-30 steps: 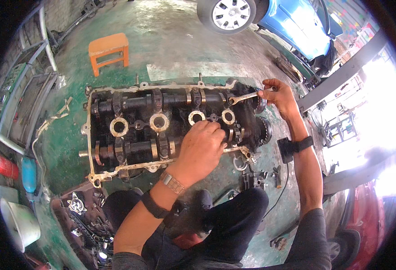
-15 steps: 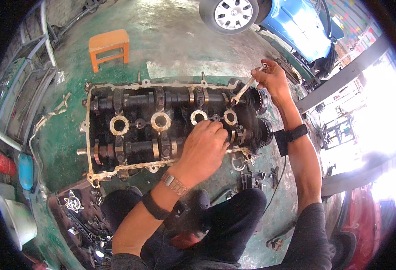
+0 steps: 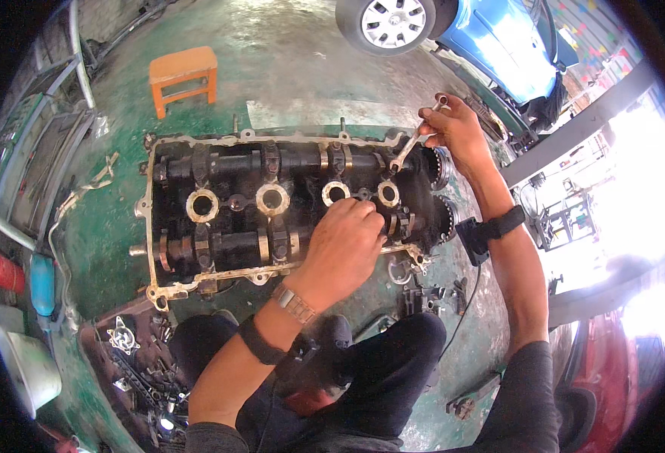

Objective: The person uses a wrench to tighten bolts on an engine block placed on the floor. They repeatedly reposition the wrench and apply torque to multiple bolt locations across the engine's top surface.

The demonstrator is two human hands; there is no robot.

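Observation:
An engine cylinder head (image 3: 174,292) with two dark camshafts, pale-rimmed round openings and toothed sprockets (image 3: 442,219) at its right end lies across the view. My right hand (image 3: 457,128) is closed on a combination wrench (image 3: 411,143), held slanted above the upper right of the head, its lower end at the upper camshaft near the sprocket (image 3: 436,167). My left hand (image 3: 344,245) rests over the lower middle of the head, just below a round opening (image 3: 336,192), its fingers curled down; whatever they grip is hidden.
An orange stool (image 3: 183,68) stands behind. A tray of parts (image 3: 98,340), red and blue containers (image 3: 43,285) and a white bucket (image 3: 34,370) are at left. Loose parts (image 3: 423,298) lie below the head. A blue car (image 3: 495,45), metal posts (image 3: 566,132) and a red car (image 3: 604,377) surround me.
My right hand has risen away from the sprocket, swinging the wrench's upper end up into a steeper slant, while its lower end stays near the camshaft. My left hand stays at about the same place.

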